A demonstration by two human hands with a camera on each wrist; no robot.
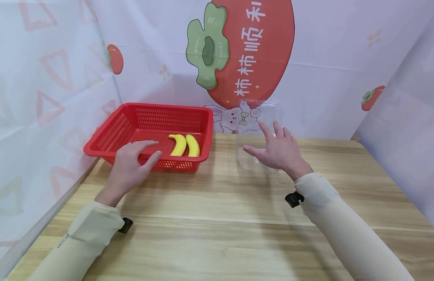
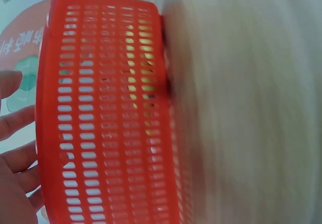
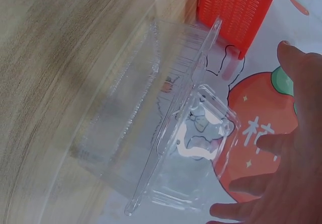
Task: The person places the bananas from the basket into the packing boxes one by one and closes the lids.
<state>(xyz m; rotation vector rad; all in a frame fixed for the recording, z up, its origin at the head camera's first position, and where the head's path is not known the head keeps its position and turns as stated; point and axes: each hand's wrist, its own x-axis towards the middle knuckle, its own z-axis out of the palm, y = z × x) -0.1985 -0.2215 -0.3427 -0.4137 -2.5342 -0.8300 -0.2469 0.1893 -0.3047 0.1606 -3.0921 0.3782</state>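
Red basket point(image 1: 168, 106) holds 2 bananas point(image 1: 193, 146).

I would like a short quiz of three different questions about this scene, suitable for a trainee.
1. How many bananas lie in the red basket?
2. True or false: the right hand grips a banana.
3. Fill in: in the head view, the clear plastic container stands to the ____ of the basket.

Key:
1. Two.
2. False; its fingers are spread and hold nothing.
3. Right.

Behind the wood-grained bench point(image 1: 210, 234) you face a white cloth point(image 1: 326, 97) printed with a large red fruit point(image 1: 278, 50), white lettering point(image 1: 251, 40) and a rabbit point(image 1: 226, 117); triangle outlines point(image 1: 59, 68) mark your left.
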